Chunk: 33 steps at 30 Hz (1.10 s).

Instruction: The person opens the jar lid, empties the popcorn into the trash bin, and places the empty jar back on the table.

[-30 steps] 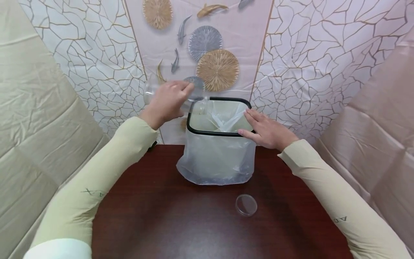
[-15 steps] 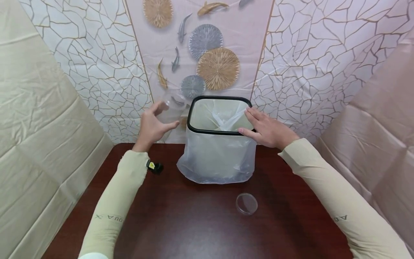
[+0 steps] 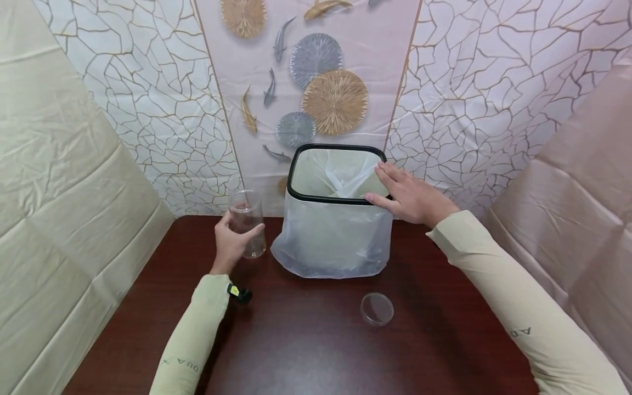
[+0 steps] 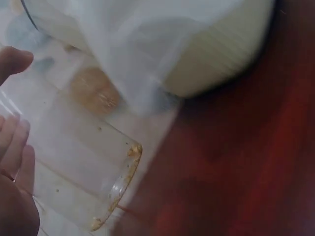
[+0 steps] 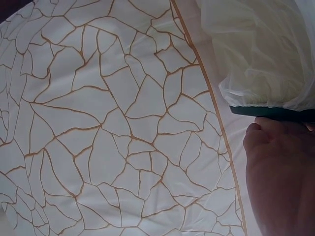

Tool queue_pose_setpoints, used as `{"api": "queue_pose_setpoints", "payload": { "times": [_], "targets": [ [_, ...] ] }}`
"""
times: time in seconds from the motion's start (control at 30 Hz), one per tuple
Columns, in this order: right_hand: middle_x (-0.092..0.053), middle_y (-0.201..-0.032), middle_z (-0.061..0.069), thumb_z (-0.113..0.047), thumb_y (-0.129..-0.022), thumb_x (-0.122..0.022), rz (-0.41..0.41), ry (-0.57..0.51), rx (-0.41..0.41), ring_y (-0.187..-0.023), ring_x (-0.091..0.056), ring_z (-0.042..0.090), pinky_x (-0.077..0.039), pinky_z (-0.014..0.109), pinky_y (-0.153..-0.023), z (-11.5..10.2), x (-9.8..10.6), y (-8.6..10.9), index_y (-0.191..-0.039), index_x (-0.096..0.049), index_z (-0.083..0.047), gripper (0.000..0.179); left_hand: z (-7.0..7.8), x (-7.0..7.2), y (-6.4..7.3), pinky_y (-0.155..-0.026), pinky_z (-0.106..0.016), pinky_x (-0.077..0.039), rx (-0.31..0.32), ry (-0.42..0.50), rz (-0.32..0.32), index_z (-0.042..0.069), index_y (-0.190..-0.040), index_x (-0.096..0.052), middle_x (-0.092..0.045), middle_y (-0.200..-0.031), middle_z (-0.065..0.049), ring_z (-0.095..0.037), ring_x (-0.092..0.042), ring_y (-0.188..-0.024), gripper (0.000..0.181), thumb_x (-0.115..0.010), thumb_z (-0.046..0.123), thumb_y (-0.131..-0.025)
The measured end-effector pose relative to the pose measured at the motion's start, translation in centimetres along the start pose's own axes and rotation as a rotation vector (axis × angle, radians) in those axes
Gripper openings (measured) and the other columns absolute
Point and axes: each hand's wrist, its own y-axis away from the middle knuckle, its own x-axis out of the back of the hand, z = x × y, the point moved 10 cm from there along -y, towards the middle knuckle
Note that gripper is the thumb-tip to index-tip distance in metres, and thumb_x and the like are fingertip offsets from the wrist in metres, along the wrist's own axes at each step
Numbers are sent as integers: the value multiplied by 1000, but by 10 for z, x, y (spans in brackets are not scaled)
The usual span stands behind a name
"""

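My left hand (image 3: 230, 246) grips a clear jar (image 3: 248, 215) around its side, left of the bin. The jar stands upright, low over the table; whether it touches is hard to tell. In the left wrist view, brown crumbs (image 4: 129, 164) cling around its bottom edge. A pale bin (image 3: 336, 236) with a black rim has a thin translucent bag hanging over its outside. Across the rim's right corner lies my right hand (image 3: 412, 195), fingers extended and thumb on the front edge. In the right wrist view, that hand (image 5: 283, 172) touches the dark rim (image 5: 270, 113).
A round clear lid (image 3: 377, 309) lies on the dark red table (image 3: 306, 340), in front of the bin. Behind stands a patterned cloth wall (image 3: 444, 82). Beige cloth panels (image 3: 54, 192) close in both sides.
My left hand has swung the jar from tipped over the bin's opening to upright, down and left toward the table. My right hand has stayed on the rim.
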Motion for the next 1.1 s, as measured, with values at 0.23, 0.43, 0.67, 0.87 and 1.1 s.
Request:
{"api": "queue_pose_setpoints", "payload": {
  "times": [0.23,0.43,0.67,0.87,1.1],
  "targets": [
    [-9,-178,21,-70,-106,-34,-1,-8,11,-164,-11,43,-18,61,-131,0,-1,0,-168,-15,-2,94,-31,-2,24,-85,-16,-54,77,2,-30,4,-131,-67,-71,-110,5,-2,-68,-97,60,-92,6,-77],
    [-8,-178,19,-71,-105,-33,-8,-13,5,-164,-10,44,-18,62,-131,1,-3,2,-169,-14,-4,95,-37,-4,34,-86,-19,-56,52,23,-46,13,-129,-69,-73,-114,1,-7,-69,-101,58,-94,11,-77],
    [-6,-178,18,-72,-105,-33,-24,-22,-12,-164,-10,46,-18,63,-130,2,-1,6,-169,-12,-6,95,-40,-8,32,-94,-20,-53,46,-1,-122,18,-140,-62,-70,-132,-6,-9,-66,-114,70,-94,14,-78],
    [-6,-179,17,-73,-104,-34,10,-27,-20,-164,-10,43,-18,62,-130,2,3,10,-170,-11,-6,96,-33,-10,32,-116,-47,-43,73,-136,-273,22,-159,-38,-57,-156,-7,-22,-54,-138,103,-97,29,-76],
    [-16,-177,19,-67,-104,-45,182,-4,-5,-163,-17,41,-19,60,-130,-3,16,32,-168,-16,-3,95,-24,6,40,-119,-68,-36,77,-507,-411,20,-170,-13,-36,-169,-14,-38,-39,-153,119,-87,49,-82]
  ]
}}
